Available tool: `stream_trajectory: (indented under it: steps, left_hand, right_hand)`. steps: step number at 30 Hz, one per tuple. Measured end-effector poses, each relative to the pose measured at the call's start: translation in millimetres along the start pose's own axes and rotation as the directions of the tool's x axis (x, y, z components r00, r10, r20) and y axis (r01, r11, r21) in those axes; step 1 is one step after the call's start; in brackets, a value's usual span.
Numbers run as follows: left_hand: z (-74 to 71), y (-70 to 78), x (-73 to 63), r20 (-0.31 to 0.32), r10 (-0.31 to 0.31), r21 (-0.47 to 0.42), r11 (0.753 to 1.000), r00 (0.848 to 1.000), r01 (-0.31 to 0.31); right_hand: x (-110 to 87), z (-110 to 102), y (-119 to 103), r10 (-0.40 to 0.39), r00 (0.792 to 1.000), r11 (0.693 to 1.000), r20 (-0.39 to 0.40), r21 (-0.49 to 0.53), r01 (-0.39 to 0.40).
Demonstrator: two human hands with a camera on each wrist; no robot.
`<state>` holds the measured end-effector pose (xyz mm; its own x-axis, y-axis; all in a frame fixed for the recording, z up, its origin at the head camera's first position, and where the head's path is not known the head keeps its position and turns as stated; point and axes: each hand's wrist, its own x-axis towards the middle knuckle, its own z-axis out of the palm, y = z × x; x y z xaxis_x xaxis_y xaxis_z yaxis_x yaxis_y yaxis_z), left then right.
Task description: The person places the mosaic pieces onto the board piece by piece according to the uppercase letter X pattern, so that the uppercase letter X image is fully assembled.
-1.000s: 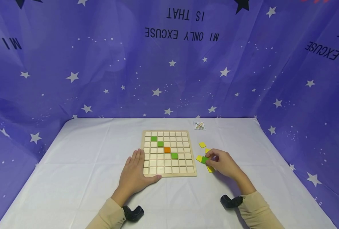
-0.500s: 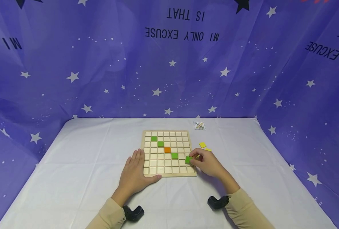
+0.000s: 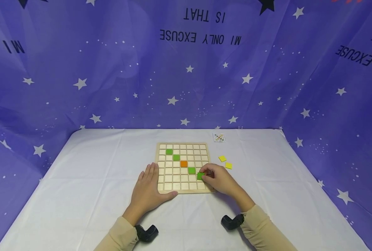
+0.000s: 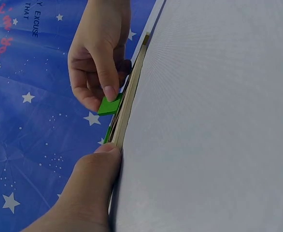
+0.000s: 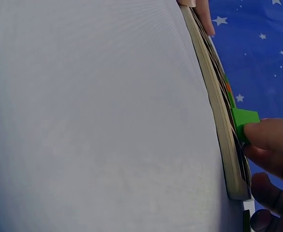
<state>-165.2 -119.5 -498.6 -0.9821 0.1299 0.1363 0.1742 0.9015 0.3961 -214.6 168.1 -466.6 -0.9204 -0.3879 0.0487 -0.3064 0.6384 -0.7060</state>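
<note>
In the head view, a wooden grid board (image 3: 186, 191) lies on the white-covered table. Three green tiles (image 3: 176, 157) and one orange tile (image 3: 184, 164) sit in its cells along a diagonal. My left hand (image 3: 148, 190) lies flat against the board's left side, fingers straight, thumb (image 4: 107, 150) on the front edge. Over the right part of the grid, my right hand (image 3: 220, 179) pinches another green tile (image 3: 200, 176) between thumb and fingers. Both wrist views show this held tile (image 5: 245, 118) tilted, with its lower edge close to the board; whether it touches is unclear.
Two yellow tiles (image 3: 228, 166) lie on the table right of the board. Behind them is a small card (image 3: 219, 137) printed with a coloured grid. A purple star-patterned cloth (image 3: 186, 83) hangs beyond the table's far edge.
From the loose tiles at the right, my right hand has carried the green tile leftward over the board. The yellow tiles near the card are uncovered. My left hand has stayed put.
</note>
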Motion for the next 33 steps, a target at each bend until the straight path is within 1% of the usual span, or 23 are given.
stream_trajectory:
  steps: [3,8,14,21,29,33]
  left_hand:
    - [1.0,-1.1,0.5,-0.003,0.002,0.008,1.0,1.0,-0.002]
    - [-0.8,-0.7,0.0,-0.012,0.003,-0.004,1.0,1.0,-0.003]
    - [-0.7,-1.6,0.4,-0.003,-0.003,0.0,1.0,1.0,0.003]
    - [-0.8,-0.2,0.2,-0.014,-0.004,-0.01,1.0,1.0,0.004]
    - [-1.0,0.0,-0.3,0.006,-0.001,-0.005,1.0,1.0,0.001]
    - [-0.4,-0.8,0.2,0.007,0.002,0.004,1.0,1.0,-0.002]
  right_hand:
    - [0.9,0.8,0.1,-0.004,1.0,1.0,-0.005,-0.027,0.003]
    - [1.6,1.4,-0.5,0.001,1.0,0.999,-0.001,-0.054,-0.001]
    - [1.4,0.7,-1.7,0.008,1.0,0.996,-0.002,-0.087,-0.008]
    - [-0.6,0.4,-0.4,-0.006,1.0,0.997,0.007,-0.08,0.007]
    - [-3.2,-0.7,0.2,-0.006,1.0,0.997,0.021,-0.074,0.008]
    - [-5.1,-1.0,0.2,0.005,0.999,0.999,0.035,-0.05,-0.003]
